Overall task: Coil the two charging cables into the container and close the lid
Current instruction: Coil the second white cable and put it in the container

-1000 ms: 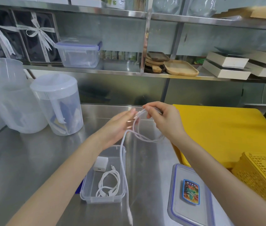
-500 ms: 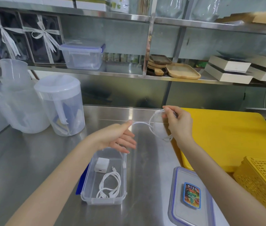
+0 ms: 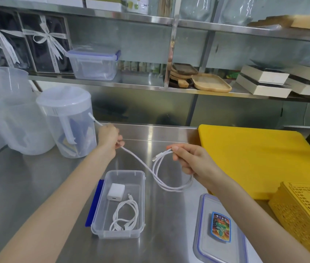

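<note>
A clear plastic container point(image 3: 141, 174) stands open on the steel counter. Inside lie a coiled white cable point(image 3: 126, 213) and a white charger block point(image 3: 115, 191). Its lid point(image 3: 203, 236), with a colourful sticker, rests flat to the right. A second white cable point(image 3: 141, 162) is stretched in the air above the container. My right hand point(image 3: 192, 162) pinches a loop of it with one plug sticking out. My left hand point(image 3: 109, 136) grips the other end, whose tip pokes out up and left.
Two translucent jugs point(image 3: 68, 122) stand at the left. A yellow cutting board point(image 3: 254, 158) and a yellow mesh basket point(image 3: 306, 215) fill the right side. Shelves behind hold a lidded box point(image 3: 93, 63), wooden trays and white boxes.
My hands have moved apart. The left hand slid along the cable to the left and up, pulling it taut, while the right hand dropped slightly with the loop.
</note>
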A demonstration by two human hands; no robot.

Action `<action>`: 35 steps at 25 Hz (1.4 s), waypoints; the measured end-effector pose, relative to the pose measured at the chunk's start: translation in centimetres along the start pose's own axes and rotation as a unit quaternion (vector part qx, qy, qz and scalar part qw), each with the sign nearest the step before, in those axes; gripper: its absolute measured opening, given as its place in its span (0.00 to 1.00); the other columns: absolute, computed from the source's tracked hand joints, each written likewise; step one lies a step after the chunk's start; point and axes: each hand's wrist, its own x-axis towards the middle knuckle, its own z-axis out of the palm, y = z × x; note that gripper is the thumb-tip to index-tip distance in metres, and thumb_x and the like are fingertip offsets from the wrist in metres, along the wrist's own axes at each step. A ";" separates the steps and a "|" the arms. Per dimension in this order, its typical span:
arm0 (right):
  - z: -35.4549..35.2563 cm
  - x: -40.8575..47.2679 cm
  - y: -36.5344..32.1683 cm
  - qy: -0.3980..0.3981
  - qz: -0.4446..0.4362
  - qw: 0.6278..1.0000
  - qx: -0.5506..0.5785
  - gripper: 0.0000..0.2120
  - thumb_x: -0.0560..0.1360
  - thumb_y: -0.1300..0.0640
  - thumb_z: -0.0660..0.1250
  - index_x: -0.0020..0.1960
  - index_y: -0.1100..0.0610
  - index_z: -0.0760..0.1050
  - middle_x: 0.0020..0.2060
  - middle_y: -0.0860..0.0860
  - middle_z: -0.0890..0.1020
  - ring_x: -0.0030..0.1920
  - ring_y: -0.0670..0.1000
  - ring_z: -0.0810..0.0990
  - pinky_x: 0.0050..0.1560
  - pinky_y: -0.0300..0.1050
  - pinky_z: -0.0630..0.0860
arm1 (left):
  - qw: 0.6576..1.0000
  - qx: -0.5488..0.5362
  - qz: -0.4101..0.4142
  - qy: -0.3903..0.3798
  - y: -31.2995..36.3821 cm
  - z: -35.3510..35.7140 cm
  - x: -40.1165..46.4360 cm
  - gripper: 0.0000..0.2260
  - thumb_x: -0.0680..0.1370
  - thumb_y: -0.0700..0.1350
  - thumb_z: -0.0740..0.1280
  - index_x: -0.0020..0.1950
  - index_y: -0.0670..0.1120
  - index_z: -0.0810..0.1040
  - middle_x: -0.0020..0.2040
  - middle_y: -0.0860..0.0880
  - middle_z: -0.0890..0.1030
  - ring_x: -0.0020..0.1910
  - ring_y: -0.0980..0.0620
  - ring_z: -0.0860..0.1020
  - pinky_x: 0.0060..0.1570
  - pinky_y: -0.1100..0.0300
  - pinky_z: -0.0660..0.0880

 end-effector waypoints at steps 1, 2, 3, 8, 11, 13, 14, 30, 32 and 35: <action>-0.2 -0.1 0.0 -0.009 0.005 1.000 0.012 0.11 0.77 0.59 0.60 0.44 0.53 0.81 0.26 0.45 0.76 0.20 0.42 0.64 0.19 0.30 0.61 | 0.999 0.043 0.006 0.016 -0.3 -0.4 0.5 0.14 0.80 0.41 0.48 0.59 0.40 0.69 0.32 0.44 0.66 0.27 0.53 0.65 0.17 0.72 0.65; -0.4 -0.1 0.0 -0.011 0.010 1.000 0.023 0.11 0.77 0.59 0.60 0.44 0.53 0.81 0.27 0.46 0.76 0.20 0.42 0.64 0.19 0.30 0.61 | 0.995 0.100 0.009 0.024 -0.6 -0.6 0.8 0.17 0.81 0.46 0.48 0.64 0.40 0.66 0.37 0.38 0.73 0.33 0.48 0.74 0.26 0.67 0.75; -0.5 -0.1 0.1 -0.010 0.014 0.999 0.030 0.11 0.77 0.59 0.59 0.44 0.53 0.81 0.27 0.47 0.75 0.20 0.42 0.64 0.19 0.30 0.61 | 0.984 0.172 0.015 0.030 -0.8 -0.6 0.9 0.20 0.81 0.51 0.48 0.66 0.41 0.65 0.49 0.33 0.76 0.44 0.41 0.78 0.41 0.58 0.80; 0.2 0.0 0.2 -0.016 0.008 1.000 -0.007 0.10 0.78 0.58 0.59 0.46 0.53 0.80 0.27 0.45 0.77 0.21 0.42 0.64 0.20 0.30 0.61 | 0.821 0.508 0.237 -0.110 -2.5 0.0 -1.1 0.17 0.81 0.50 0.46 0.53 0.47 0.73 0.52 0.42 0.79 0.38 0.52 0.74 0.38 0.59 0.68; 0.1 0.2 -0.1 -0.012 -0.008 1.000 -0.014 0.11 0.77 0.57 0.59 0.45 0.51 0.80 0.27 0.44 0.78 0.21 0.42 0.65 0.21 0.29 0.62 | 0.741 0.559 0.257 -0.269 -3.5 -0.1 -2.2 0.15 0.81 0.50 0.53 0.57 0.48 0.77 0.43 0.48 0.78 0.40 0.50 0.75 0.38 0.62 0.68; -0.2 0.5 -0.3 0.005 -0.011 1.000 -0.002 0.11 0.78 0.57 0.59 0.45 0.51 0.80 0.26 0.44 0.78 0.21 0.41 0.65 0.21 0.29 0.62 | 0.740 0.502 0.227 -0.386 -3.8 0.0 -3.5 0.14 0.79 0.50 0.57 0.53 0.46 0.80 0.38 0.49 0.75 0.38 0.50 0.72 0.38 0.61 0.68; -0.3 0.7 -0.4 0.013 -0.009 1.000 0.005 0.11 0.78 0.57 0.59 0.45 0.51 0.80 0.26 0.44 0.77 0.21 0.41 0.66 0.22 0.29 0.63 | 0.753 0.452 0.203 -0.433 -3.8 0.1 -4.3 0.14 0.78 0.52 0.59 0.50 0.47 0.81 0.38 0.49 0.75 0.38 0.52 0.71 0.40 0.62 0.68; 2.2 -0.2 -0.3 0.077 -0.091 0.988 -0.101 0.10 0.78 0.61 0.57 0.47 0.50 0.74 0.26 0.43 0.73 0.24 0.41 0.68 0.24 0.33 0.66 | 0.895 0.086 -0.027 -0.437 -4.1 1.8 -6.6 0.14 0.79 0.47 0.57 0.34 0.46 0.69 0.23 0.56 0.66 0.21 0.59 0.60 0.17 0.70 0.57; 2.2 -0.5 -0.4 0.049 -0.085 0.987 -0.123 0.10 0.78 0.59 0.58 0.44 0.46 0.74 0.24 0.39 0.75 0.24 0.40 0.70 0.25 0.32 0.67 | 0.892 0.071 -0.029 -0.445 -4.0 1.6 -6.6 0.14 0.79 0.48 0.57 0.34 0.46 0.69 0.22 0.55 0.67 0.20 0.59 0.60 0.18 0.70 0.56; 2.1 -0.4 -0.3 0.055 -0.084 0.985 -0.140 0.07 0.77 0.55 0.61 0.42 0.48 0.73 0.25 0.41 0.75 0.24 0.40 0.71 0.25 0.31 0.67 | 0.878 0.113 0.047 -0.463 -3.9 1.1 -6.6 0.05 0.77 0.46 0.61 0.43 0.47 0.74 0.26 0.52 0.74 0.23 0.56 0.66 0.22 0.66 0.63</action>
